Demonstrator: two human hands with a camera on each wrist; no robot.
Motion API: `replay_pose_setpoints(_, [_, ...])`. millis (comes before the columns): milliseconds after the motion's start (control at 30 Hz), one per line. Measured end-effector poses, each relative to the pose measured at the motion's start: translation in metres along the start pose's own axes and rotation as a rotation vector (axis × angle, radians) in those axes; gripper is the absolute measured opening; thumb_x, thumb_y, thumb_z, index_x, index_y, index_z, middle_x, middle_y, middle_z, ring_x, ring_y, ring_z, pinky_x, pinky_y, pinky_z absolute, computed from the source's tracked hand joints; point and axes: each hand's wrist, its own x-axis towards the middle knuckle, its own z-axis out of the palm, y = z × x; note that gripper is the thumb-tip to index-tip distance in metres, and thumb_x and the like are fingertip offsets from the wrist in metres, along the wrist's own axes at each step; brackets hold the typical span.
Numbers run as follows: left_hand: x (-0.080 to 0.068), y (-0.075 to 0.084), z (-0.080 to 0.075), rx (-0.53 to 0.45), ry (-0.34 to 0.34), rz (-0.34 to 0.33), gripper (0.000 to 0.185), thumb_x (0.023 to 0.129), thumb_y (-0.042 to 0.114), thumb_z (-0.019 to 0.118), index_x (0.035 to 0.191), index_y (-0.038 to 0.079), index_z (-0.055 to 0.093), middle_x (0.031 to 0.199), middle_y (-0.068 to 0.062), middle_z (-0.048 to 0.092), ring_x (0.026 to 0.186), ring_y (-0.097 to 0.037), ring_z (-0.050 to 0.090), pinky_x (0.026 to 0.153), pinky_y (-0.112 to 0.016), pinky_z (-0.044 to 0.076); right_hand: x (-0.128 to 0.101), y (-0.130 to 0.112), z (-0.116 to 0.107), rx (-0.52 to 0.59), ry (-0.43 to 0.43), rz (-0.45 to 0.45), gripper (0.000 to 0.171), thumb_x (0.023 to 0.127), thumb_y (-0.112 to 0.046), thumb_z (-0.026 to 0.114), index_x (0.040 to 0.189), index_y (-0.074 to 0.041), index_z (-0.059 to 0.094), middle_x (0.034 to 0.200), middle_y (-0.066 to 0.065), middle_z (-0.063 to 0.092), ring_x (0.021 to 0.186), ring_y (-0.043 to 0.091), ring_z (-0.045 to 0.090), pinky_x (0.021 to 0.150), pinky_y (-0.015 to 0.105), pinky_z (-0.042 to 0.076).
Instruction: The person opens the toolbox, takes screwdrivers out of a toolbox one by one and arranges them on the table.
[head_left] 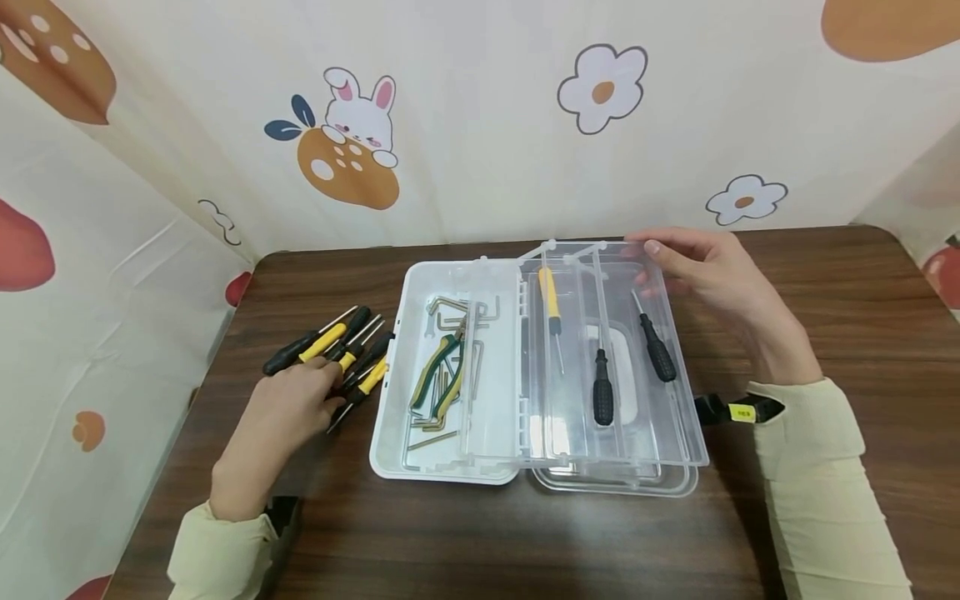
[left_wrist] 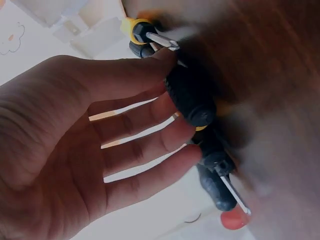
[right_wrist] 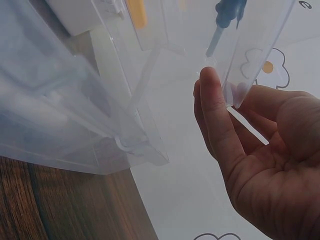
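At the left, my left hand [head_left: 292, 408] reaches into a pile of black and yellow screwdrivers [head_left: 322, 342]. Its thumb and fingertips pinch the black handle of one screwdriver [left_wrist: 190, 95] in the left wrist view. My right hand [head_left: 705, 271] holds the far right corner of a clear compartment tray [head_left: 536, 433], thumb on one face and fingers behind it. The raised tray carries a yellow-handled screwdriver [head_left: 550, 296] and two black-handled ones, a near one [head_left: 602, 392] and one at the right [head_left: 657, 350]. It partly overlaps a white toolbox base [head_left: 393, 433].
Green-handled pliers [head_left: 427, 375] and several hex keys [head_left: 431, 440] lie in the white base. Under the tray, a clear lid [head_left: 615, 483] rests on the brown wooden table [head_left: 420, 542]. A patterned cloth [head_left: 480, 125] hangs behind the table.
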Motion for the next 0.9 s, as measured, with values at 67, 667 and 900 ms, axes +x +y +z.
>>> replay_pose_setpoints(67, [0.000, 0.001, -0.003, 0.007, 0.000, 0.002, 0.018, 0.085, 0.016, 0.086, 0.087, 0.009, 0.069, 0.079, -0.004, 0.064, 0.065, -0.018, 0.055, 0.056, -0.041, 0.049, 0.000, 0.000, 0.000, 0.000, -0.001, -0.002, 0.038, 0.105, -0.024, 0.063, 0.137, -0.004, 0.066, 0.115, -0.004, 0.078, 0.085, 0.011, 0.074, 0.075, 0.028, 0.064])
replay_pose_setpoints(667, [0.010, 0.062, -0.055, 0.116, 0.266, 0.257, 0.021, 0.088, 0.010, 0.083, 0.105, 0.005, 0.072, 0.104, -0.012, 0.071, 0.093, -0.031, 0.066, 0.058, -0.048, 0.059, 0.001, 0.002, 0.001, 0.073, -0.008, -0.013, 0.035, 0.104, -0.020, 0.065, 0.135, -0.003, 0.067, 0.114, -0.002, 0.078, 0.084, 0.011, 0.073, 0.075, 0.029, 0.064])
replay_pose_setpoints(900, [0.019, 0.089, -0.067, 0.133, 0.393, 0.474, 0.031, 0.086, 0.006, 0.084, 0.116, 0.006, 0.074, 0.111, -0.012, 0.072, 0.105, -0.031, 0.067, 0.073, -0.039, 0.064, 0.001, 0.002, 0.000, 0.147, -0.022, -0.031, 0.034, 0.104, -0.015, 0.065, 0.133, 0.001, 0.067, 0.114, 0.003, 0.079, 0.082, 0.013, 0.073, 0.074, 0.032, 0.065])
